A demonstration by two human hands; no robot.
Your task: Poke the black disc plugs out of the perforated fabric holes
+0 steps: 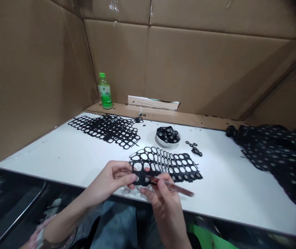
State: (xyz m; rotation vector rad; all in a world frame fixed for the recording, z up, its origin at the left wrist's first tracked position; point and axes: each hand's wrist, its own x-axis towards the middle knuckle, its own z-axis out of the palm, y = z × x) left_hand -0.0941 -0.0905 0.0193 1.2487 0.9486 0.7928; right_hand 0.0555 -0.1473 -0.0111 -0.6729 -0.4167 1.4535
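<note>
On the counter (220, 197), the black perforated sheet (170, 165) lay with its long axis running left to right. The left hand (119, 176) pinched its near-left end; the right hand's (167, 195) fingers gripped a slim tool (182, 190), tip leftward. Beyond, a white bowl (166, 144) held heaped black pieces (168, 134).

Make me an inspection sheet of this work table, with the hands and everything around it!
Surface: white table, with small dark bits near its back.
Job's things: black mesh sheet; thin reddish tool.
Clutter: second mesh pile, white bowl of black discs, loose discs, dotted dark heap.
Hands: left hand pinches the sheet; right hand holds the tool.
Cables: cord-like shapes below, too dim to tell.
Surroundings: cardboard walls, green bottle.
</note>
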